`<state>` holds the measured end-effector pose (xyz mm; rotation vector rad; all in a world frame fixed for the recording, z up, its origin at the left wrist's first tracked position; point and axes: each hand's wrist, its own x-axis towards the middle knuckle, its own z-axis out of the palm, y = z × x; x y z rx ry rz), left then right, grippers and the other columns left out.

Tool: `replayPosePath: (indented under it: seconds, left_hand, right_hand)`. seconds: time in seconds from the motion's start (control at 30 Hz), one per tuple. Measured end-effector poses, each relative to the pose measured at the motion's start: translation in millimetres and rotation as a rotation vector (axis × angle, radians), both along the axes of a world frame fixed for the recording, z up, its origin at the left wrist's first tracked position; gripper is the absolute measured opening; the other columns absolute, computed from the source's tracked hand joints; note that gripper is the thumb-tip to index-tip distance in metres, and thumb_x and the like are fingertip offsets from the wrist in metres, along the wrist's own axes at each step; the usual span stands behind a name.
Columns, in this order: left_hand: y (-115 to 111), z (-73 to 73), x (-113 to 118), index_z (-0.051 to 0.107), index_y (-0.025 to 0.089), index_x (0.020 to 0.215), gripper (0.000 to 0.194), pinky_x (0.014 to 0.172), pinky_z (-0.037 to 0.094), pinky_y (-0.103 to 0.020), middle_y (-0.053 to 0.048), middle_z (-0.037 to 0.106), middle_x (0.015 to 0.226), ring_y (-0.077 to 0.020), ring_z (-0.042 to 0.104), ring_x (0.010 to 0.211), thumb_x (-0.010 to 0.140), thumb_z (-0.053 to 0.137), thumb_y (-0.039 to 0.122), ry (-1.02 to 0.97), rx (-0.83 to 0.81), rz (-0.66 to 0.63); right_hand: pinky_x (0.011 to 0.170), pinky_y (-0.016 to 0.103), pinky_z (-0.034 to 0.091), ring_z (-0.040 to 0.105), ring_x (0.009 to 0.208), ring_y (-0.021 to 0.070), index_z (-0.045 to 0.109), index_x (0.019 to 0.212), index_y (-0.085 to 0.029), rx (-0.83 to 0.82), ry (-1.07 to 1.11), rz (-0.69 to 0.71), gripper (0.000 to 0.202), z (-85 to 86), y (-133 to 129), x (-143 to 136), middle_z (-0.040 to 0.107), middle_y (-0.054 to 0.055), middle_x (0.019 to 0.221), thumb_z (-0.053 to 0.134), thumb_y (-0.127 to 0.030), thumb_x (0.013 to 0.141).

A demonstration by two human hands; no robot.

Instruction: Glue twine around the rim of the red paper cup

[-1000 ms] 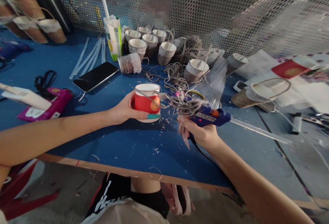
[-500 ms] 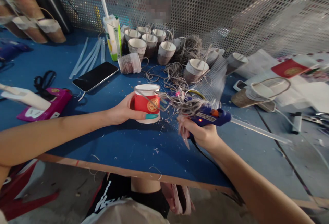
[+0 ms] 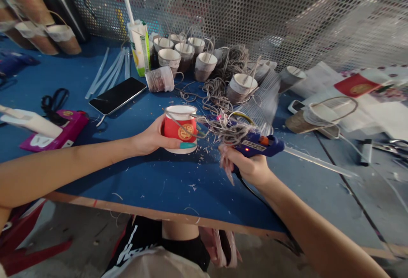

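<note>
My left hand [image 3: 157,136] is wrapped round a paper cup [image 3: 181,128] with a white rim and a red band bearing a gold round emblem. It is held upright just above the blue table, and a thin grey cord crosses its front. In my right hand [image 3: 247,164] is a blue hot glue gun [image 3: 259,144], its small red light lit and a clear glue stick poking out of the back. Tangled grey strands cover its front end, which points at the cup's right side. Whether the nozzle touches the cup or cord is hidden by the strands.
Several twine-wrapped cups [image 3: 205,65] and a cord heap [image 3: 218,93] stand behind. To the left lie a phone [image 3: 117,95], glue sticks [image 3: 108,74], a drink carton [image 3: 140,48] and a purple device [image 3: 60,131]. Scissors [image 3: 393,147] and a handled cup [image 3: 306,118] lie right.
The cup has turned slightly in my left hand, its gold emblem shifting a little left. My right hand keeps the glue gun in nearly the same place.
</note>
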<state>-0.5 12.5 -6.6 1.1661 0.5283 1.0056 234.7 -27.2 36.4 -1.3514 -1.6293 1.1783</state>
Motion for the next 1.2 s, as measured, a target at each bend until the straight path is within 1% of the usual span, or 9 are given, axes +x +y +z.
replayPosePath:
  seconds: [0.13,0.27,0.5,0.57,0.73,0.87,1.03,1.1,1.2]
  left_hand:
    - [-0.9,1.4,0.6,0.065,0.019,0.109,0.059,0.093,0.056,-0.042,-0.007,0.075,0.103,-0.0273,0.071,0.101,0.056,0.09,0.025,-0.032,-0.018,-0.019]
    - [-2.7,2.2,0.9,0.067,0.019,0.107,0.056,0.09,0.057,-0.037,-0.006,0.075,0.102,-0.0239,0.072,0.097,0.057,0.09,0.025,-0.062,-0.044,-0.021]
    - [-3.7,2.6,0.7,0.065,0.021,0.11,0.062,0.091,0.057,-0.039,-0.005,0.075,0.1,-0.0241,0.072,0.095,0.054,0.091,0.024,-0.075,-0.102,-0.047]
    - [-3.7,3.6,1.3,0.065,0.02,0.11,0.061,0.09,0.057,-0.04,-0.005,0.075,0.099,-0.0243,0.072,0.094,0.054,0.091,0.023,-0.071,-0.111,-0.06]
    - [-3.7,5.5,2.3,0.066,0.019,0.104,0.057,0.085,0.058,-0.035,-0.003,0.075,0.093,-0.0207,0.072,0.087,0.052,0.091,0.021,-0.083,-0.128,-0.037]
    - [-3.9,6.1,2.3,0.066,0.02,0.108,0.061,0.088,0.057,-0.039,-0.005,0.075,0.096,-0.0236,0.071,0.09,0.052,0.09,0.022,-0.066,-0.114,-0.045]
    - [-4.8,5.4,1.2,0.064,0.019,0.113,0.064,0.096,0.053,-0.048,-0.008,0.074,0.099,-0.0284,0.071,0.096,0.054,0.088,0.028,-0.008,-0.092,-0.05]
    - [-5.1,4.3,0.2,0.063,0.019,0.114,0.066,0.096,0.053,-0.046,-0.007,0.075,0.097,-0.0278,0.072,0.095,0.054,0.089,0.029,-0.001,-0.09,-0.05]
    - [-5.1,3.2,-1.0,0.064,0.02,0.112,0.064,0.09,0.057,-0.041,-0.006,0.075,0.097,-0.0255,0.073,0.092,0.053,0.09,0.028,-0.024,-0.119,-0.08]
  right_hand:
    - [0.045,0.033,0.052,0.052,0.036,0.0149,0.047,0.034,-0.023,-0.006,-0.005,-0.028,0.039,1.0,-0.6,-0.6,0.047,0.001,0.034,0.061,-0.034,0.068]
    - [0.048,0.034,0.053,0.052,0.036,0.0147,0.045,0.031,-0.023,-0.005,-0.012,-0.062,0.04,2.0,-0.3,-1.8,0.046,0.001,0.032,0.059,-0.035,0.066]
    - [0.044,0.032,0.049,0.047,0.033,0.0127,0.051,0.036,-0.023,-0.031,-0.006,-0.053,0.032,1.6,0.2,-1.1,0.049,0.001,0.034,0.059,-0.034,0.065]
    - [0.044,0.032,0.049,0.047,0.033,0.0125,0.051,0.036,-0.022,-0.032,-0.018,-0.059,0.033,1.6,-0.3,-0.4,0.048,0.001,0.035,0.06,-0.033,0.066]
    - [0.045,0.033,0.05,0.048,0.035,0.0131,0.048,0.036,-0.022,-0.044,-0.009,-0.066,0.036,1.1,-0.5,-0.3,0.047,0.001,0.035,0.061,-0.035,0.066]
    - [0.043,0.033,0.05,0.05,0.035,0.0144,0.049,0.036,-0.022,-0.084,-0.039,-0.093,0.035,1.6,-0.1,-0.8,0.048,0.002,0.035,0.061,-0.036,0.066]
    - [0.041,0.032,0.047,0.046,0.033,0.0126,0.052,0.036,-0.022,-0.111,-0.028,-0.122,0.032,3.3,-0.2,-1.0,0.049,0.002,0.035,0.062,-0.038,0.062]
    - [0.041,0.031,0.047,0.047,0.033,0.0128,0.051,0.036,-0.022,-0.119,-0.027,-0.126,0.033,3.4,-0.3,-0.8,0.05,0.002,0.036,0.062,-0.039,0.062]
    - [0.04,0.031,0.046,0.046,0.033,0.0125,0.051,0.036,-0.021,-0.13,-0.024,-0.122,0.033,2.7,-0.1,-0.2,0.052,0.002,0.037,0.063,-0.039,0.062]
